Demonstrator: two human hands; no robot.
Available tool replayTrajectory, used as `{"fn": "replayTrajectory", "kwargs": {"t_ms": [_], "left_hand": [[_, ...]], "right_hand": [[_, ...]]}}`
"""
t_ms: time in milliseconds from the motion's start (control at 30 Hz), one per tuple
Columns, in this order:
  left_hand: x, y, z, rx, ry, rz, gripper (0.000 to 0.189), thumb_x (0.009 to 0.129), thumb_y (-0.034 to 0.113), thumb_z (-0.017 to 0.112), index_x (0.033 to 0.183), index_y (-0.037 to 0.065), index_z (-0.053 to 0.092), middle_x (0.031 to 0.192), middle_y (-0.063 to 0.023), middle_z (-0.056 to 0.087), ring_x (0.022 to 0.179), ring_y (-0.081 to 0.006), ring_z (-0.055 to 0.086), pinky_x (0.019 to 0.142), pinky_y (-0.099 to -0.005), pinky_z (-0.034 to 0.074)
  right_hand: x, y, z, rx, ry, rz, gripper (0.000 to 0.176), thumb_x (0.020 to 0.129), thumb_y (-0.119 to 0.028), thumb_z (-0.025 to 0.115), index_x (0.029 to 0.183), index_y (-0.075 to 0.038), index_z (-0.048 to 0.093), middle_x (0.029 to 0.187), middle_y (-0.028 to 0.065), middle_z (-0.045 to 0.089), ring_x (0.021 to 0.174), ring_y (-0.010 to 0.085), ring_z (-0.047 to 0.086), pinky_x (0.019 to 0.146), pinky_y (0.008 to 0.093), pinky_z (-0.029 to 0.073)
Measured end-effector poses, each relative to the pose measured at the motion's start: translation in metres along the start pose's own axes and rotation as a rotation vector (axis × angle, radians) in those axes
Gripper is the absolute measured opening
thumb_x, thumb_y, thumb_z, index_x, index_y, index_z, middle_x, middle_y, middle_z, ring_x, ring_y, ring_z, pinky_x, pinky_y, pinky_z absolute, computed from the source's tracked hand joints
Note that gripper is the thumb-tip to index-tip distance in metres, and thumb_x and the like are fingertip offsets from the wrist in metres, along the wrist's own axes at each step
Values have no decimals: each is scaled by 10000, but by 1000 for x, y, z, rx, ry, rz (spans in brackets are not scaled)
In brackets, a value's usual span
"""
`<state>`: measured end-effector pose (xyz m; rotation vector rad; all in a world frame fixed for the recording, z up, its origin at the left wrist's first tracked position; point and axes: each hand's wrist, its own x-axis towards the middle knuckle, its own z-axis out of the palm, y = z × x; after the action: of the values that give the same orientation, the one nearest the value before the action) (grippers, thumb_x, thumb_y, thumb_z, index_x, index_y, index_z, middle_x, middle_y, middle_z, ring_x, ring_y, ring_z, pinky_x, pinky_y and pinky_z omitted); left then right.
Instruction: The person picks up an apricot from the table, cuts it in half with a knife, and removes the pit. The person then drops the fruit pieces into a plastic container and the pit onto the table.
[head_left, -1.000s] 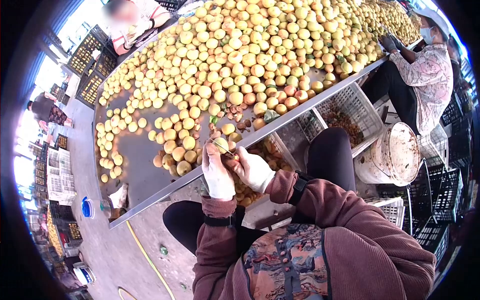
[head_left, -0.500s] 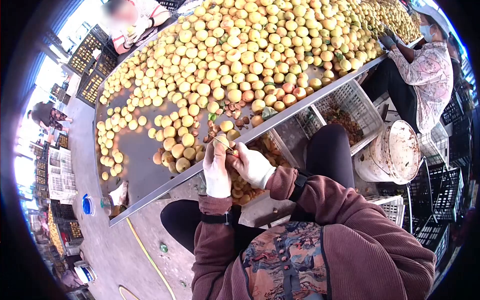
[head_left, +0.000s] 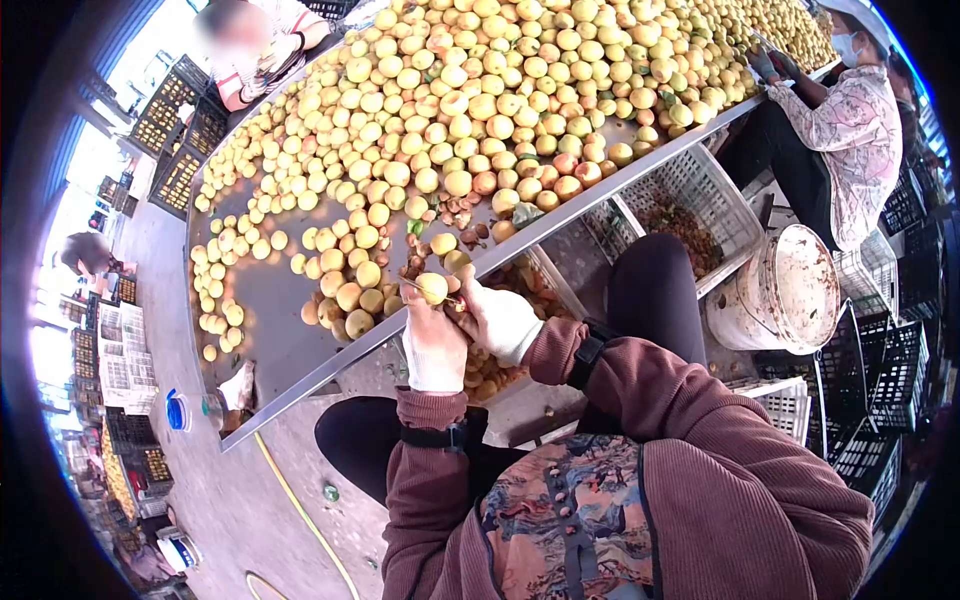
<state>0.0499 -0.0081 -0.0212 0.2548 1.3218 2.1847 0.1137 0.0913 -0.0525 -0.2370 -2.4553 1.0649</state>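
Two gloved hands meet at the near edge of a fruit-laden metal table [head_left: 330, 373]. From left to right: a blue-lidded container [head_left: 178, 412] lies beyond the table's left corner; loose yellow fruits [head_left: 350, 296] rest on the tabletop, beside the main heap. The left hand [head_left: 436, 350] is nearly closed, its thumb and fingers around one yellow fruit [head_left: 432, 288], which sits just above the fingers, over the table edge. A slender implement [head_left: 453, 299] lies against that fruit; its full outline cannot be told. The right hand [head_left: 502, 320] adjoins it, fingers curled and seemingly closed on the implement, though the handle is hidden. Fruit pieces [head_left: 486, 374] lie below both hands. Farther right stand a latticed crate [head_left: 735, 207] of brownish scraps, a stained white bucket [head_left: 738, 308] and a seated co-worker [head_left: 862, 150].

Judged hazards: the implement could skid on the rounded skin and nick the left fingertips, which lie close to its line; a loosened or juice-wet left grip could let the fruit turn or drop among the pieces below; pressing too hard could bruise the flesh.
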Motion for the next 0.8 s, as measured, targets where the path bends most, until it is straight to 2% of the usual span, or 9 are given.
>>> {"fn": "replayTrajectory", "kwargs": {"t_ms": [67, 100, 233, 333, 533, 600, 700, 733, 800], "left_hand": [[1, 4, 0, 73, 18, 117, 574, 1033, 509, 298, 1136, -2, 538, 1034, -67, 592, 948, -178, 583, 873, -318, 479], [-6, 14, 2, 95, 58, 45, 521, 1054, 425, 283, 1221, -13, 511, 1070, -92, 614, 1006, -194, 595, 930, -337, 470], [-3, 8, -8, 454, 32, 67, 463, 1056, 354, 342, 1223, -23, 554, 1147, -123, 621, 1029, -200, 587, 949, -329, 443], [-9, 3, 17, 603, -60, 240, 493, 1048, 386, 365, 1264, -26, 531, 1189, -123, 612, 1093, -198, 570, 962, -330, 436], [-10, 3, 20, 677, 21, 377, 411, 1029, 283, 417, 1288, -17, 524, 1202, -162, 614, 1107, -235, 581, 953, -339, 443], [-10, 2, 13, 719, 23, 428, 356, 1020, 213, 437, 1279, -15, 524, 1172, -173, 629, 1075, -243, 604, 917, -346, 468], [-15, 6, 6, 1166, -31, 358, 307, 861, 58, 647, 1153, 26, 555, 1027, -144, 653, 957, -273, 655, 806, -361, 520], [-11, -4, -3, 1154, -82, 410, 288, 869, 97, 613, 1143, 44, 543, 994, -196, 646, 935, -379, 644, 785, -423, 518], [-13, 1, -3, 1268, -86, 371, 381, 822, 49, 639, 1187, 42, 528, 1019, -201, 645, 954, -378, 642, 807, -432, 516]], "right_hand": [[-1, -4, -5, -5, -37, -21, 362, 868, -243, 629, 1101, -23, 460, 822, 165, 625, 713, 368, 631, 587, 428, 509], [-3, -8, -10, -2, -5, -30, 282, 860, -226, 633, 1021, -44, 490, 810, 162, 616, 712, 374, 630, 590, 435, 506], [15, -32, -37, 403, 212, 184, 222, 894, -223, 614, 894, -31, 504, 752, 159, 523, 685, 327, 554, 656, 365, 465], [23, -30, -37, 461, 264, 175, 191, 951, -204, 569, 917, -22, 524, 762, 80, 512, 709, 152, 484, 686, 308, 450], [24, -28, -27, 554, 157, 291, 219, 952, -236, 576, 910, -25, 536, 753, 27, 509, 737, 92, 469, 686, 283, 447], [22, -30, -29, 524, 141, 278, 231, 939, -253, 593, 897, -33, 541, 740, 55, 534, 705, 133, 521, 664, 294, 459], [22, -22, -29, 134, 100, -61, 226, 888, -256, 616, 876, -42, 543, 804, 161, 583, 718, 352, 612, 632, 392, 498], [20, -19, -27, 86, 49, -82, 216, 869, -249, 620, 887, -45, 549, 822, 178, 581, 740, 382, 606, 650, 408, 508], [18, -14, -25, 116, 92, -88, 205, 891, -232, 612, 898, -39, 544, 800, 128, 580, 679, 288, 625, 610, 367, 503]]}}
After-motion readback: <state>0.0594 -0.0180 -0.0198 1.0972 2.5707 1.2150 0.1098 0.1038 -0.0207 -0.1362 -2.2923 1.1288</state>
